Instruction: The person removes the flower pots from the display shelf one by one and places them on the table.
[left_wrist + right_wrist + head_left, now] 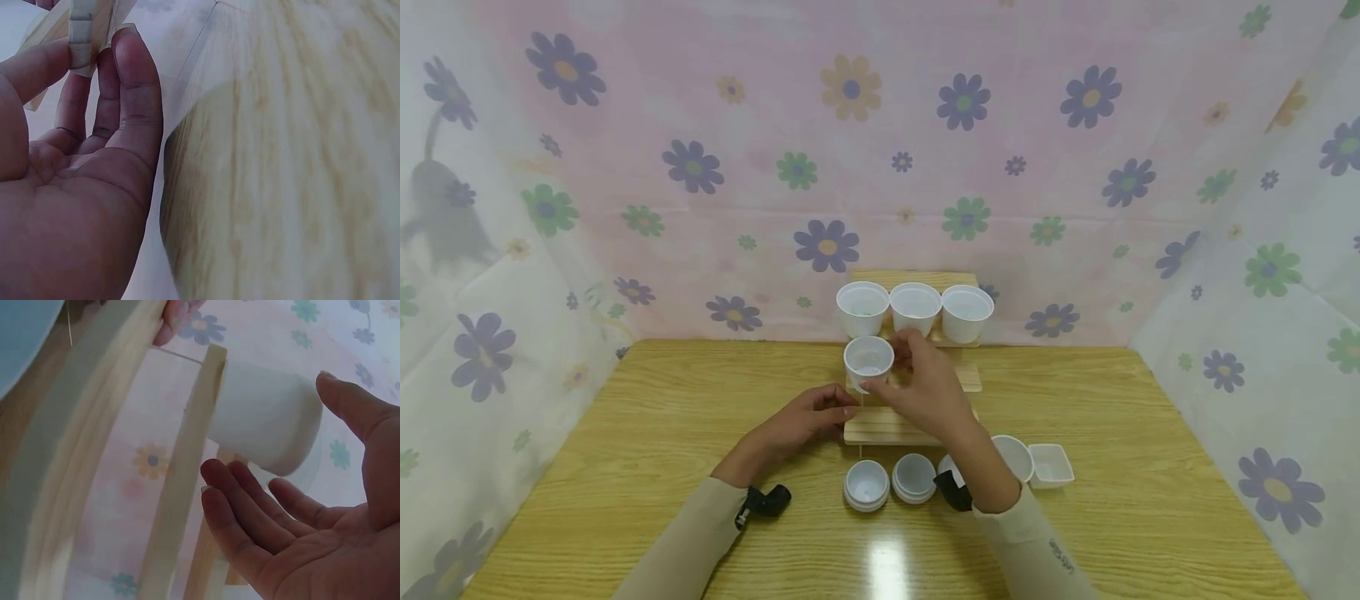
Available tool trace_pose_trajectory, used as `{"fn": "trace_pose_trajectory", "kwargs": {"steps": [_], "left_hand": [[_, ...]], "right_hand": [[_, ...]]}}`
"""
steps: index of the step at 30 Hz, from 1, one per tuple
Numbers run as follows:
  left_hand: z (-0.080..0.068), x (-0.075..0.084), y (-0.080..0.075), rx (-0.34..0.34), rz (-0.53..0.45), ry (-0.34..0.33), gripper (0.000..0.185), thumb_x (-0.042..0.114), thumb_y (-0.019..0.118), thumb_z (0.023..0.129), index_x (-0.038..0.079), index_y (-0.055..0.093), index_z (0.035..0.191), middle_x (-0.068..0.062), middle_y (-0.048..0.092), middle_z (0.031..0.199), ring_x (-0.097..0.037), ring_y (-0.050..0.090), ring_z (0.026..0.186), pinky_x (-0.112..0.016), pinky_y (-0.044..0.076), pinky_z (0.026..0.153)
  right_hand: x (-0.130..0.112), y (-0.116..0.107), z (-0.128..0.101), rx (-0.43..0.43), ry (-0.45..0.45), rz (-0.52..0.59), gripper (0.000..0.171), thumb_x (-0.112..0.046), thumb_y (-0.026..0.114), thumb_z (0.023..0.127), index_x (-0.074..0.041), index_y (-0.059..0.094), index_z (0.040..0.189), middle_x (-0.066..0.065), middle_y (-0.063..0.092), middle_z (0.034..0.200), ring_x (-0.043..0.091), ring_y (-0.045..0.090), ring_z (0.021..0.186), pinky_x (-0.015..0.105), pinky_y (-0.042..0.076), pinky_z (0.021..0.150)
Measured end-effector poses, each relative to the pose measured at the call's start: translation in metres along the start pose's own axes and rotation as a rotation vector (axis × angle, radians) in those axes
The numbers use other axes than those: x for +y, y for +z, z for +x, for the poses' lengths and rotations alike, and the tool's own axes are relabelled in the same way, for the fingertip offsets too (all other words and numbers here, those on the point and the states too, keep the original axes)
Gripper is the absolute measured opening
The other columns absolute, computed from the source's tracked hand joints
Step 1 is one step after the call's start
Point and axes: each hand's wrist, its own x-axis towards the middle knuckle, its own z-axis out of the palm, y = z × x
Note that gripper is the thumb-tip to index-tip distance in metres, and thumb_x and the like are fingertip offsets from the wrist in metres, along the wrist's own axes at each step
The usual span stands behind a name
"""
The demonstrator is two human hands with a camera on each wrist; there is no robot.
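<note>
A: Head view: a white cup sits on the wooden rack's middle step, the right hand loose and open-fingered just beside it, gripping nothing.

B: The left hand pinches the rack's corner; a tug could topple the cup.

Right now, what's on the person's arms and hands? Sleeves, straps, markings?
Both arms wear long beige sleeves reaching the wrists. The right sleeve has a small dark printed marking near the forearm; the left sleeve looks plain. A small black camera unit is strapped at each wrist: the left wrist camera and the right wrist camera. The left hand and right hand are bare: no gloves or rings visible.
</note>
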Motion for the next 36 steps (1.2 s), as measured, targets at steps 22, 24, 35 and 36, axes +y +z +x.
{"fn": "trace_pose_trajectory", "kwargs": {"steps": [22,24,35,36], "left_hand": [[0.0,0.002,0.001,0.009,-0.01,0.0,0.025,0.023,0.063,0.109,0.002,0.064,0.123,-0.01,0.062,0.116,-0.024,0.059,0.108,-0.038,0.059,0.09],[0.0,0.001,0.001,0.007,-0.009,0.003,0.026,0.023,0.063,0.109,0.002,0.064,0.124,-0.01,0.062,0.117,-0.024,0.06,0.108,-0.038,0.059,0.091],[0.001,-0.001,0.0,0.006,0.003,0.0,0.026,0.024,0.064,0.109,0.002,0.064,0.124,-0.01,0.061,0.117,-0.025,0.058,0.108,-0.04,0.059,0.091],[0.001,-0.002,0.0,0.006,0.005,-0.001,0.026,0.024,0.064,0.109,0.002,0.064,0.124,-0.009,0.061,0.118,-0.024,0.058,0.107,-0.039,0.059,0.091]], "right_hand": [[0.003,0.018,0.0,0.091,-0.03,0.006,0.064,-0.02,0.096,0.081,-0.001,0.06,0.131,0.011,0.069,0.12,0.025,0.067,0.107,0.043,0.058,0.091],[0.003,0.018,0.0,0.092,-0.033,0.009,0.064,-0.019,0.096,0.081,-0.001,0.06,0.131,0.012,0.068,0.12,0.026,0.068,0.107,0.046,0.058,0.092],[0.006,0.012,-0.004,0.109,-0.03,-0.004,0.065,-0.019,0.096,0.079,0.001,0.059,0.129,0.013,0.067,0.118,0.029,0.068,0.108,0.043,0.059,0.092],[0.007,0.011,-0.005,0.111,-0.03,-0.006,0.065,-0.018,0.096,0.079,0.001,0.059,0.129,0.014,0.067,0.119,0.029,0.068,0.108,0.043,0.059,0.092]]}}
